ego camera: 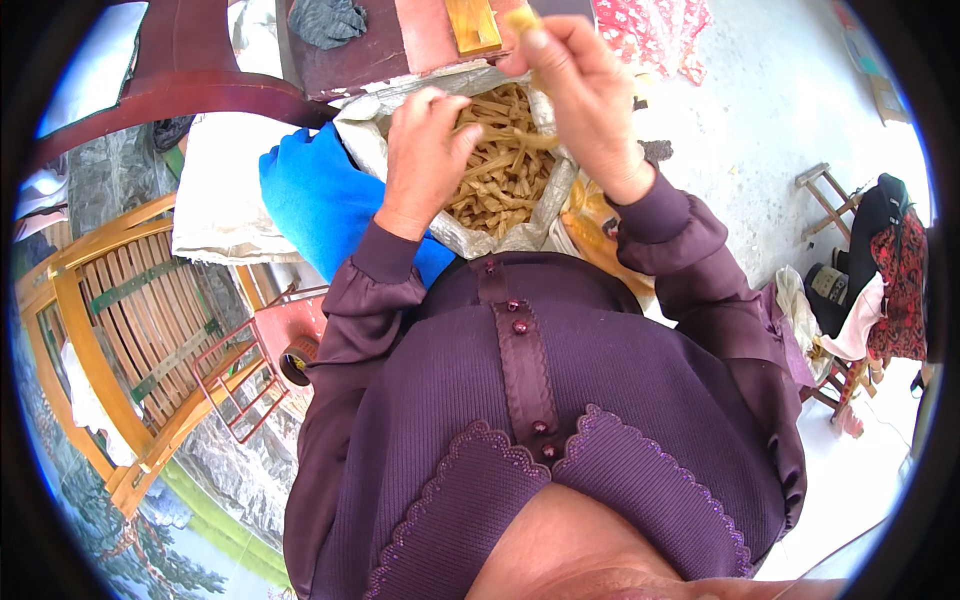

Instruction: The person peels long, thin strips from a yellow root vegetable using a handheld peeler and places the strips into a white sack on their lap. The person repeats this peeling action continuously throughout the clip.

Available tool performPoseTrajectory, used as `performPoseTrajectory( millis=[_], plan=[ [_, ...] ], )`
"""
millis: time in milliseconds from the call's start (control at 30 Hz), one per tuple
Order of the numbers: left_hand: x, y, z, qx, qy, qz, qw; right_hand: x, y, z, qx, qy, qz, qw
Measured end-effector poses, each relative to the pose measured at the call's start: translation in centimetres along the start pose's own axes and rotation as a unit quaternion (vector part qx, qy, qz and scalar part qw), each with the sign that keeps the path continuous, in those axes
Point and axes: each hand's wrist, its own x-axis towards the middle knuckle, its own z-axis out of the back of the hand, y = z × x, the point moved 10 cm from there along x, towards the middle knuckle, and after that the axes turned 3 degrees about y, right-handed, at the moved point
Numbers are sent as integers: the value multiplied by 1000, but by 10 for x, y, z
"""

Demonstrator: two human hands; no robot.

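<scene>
My right hand (589, 97) is raised at the far side of an open white woven sack (551, 202). Its thumb and fingers pinch a yellowish-tan strip (523, 21), blurred at the tip. My left hand (431, 154) hovers over the sack's left side, fingers bent and thumb pointing right. A blurred tan strand (525, 139) stretches between the left thumb and the right wrist; whether the left fingers grip it is unclear. Inside the sack lies a heap of brownish-tan, folded or knotted strips (499, 184). The sack's rim is rolled outward, close against my body.
Blue cloth (322, 195) and white fabric (225, 187) lie left of the sack. Beyond it is a table (360, 64) bearing a wooden block (474, 26) and a dark cloth (328, 21). A slatted wooden chair (142, 300) stands left, a small wooden stool (825, 195) right.
</scene>
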Motion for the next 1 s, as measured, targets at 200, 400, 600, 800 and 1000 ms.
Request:
performPoseTrajectory(
  millis=[200,400,600,800,1000],
  plan=[
    [-60,0,-82,-630,222,373,643,-43,30,-53,-240,126,265,925],
    [-38,4,-51,-751,97,354,549,-61,-2,-68,-146,193,121,963],
    [-40,4,-64,-739,77,388,545,-39,-29,-56,50,130,-103,985],
    [-8,-2,3,-310,51,160,936,-24,-14,-45,-207,103,28,972],
    [1,-22,54,-156,-132,9,979,-45,-71,-71,316,135,-335,877]
  ],
)
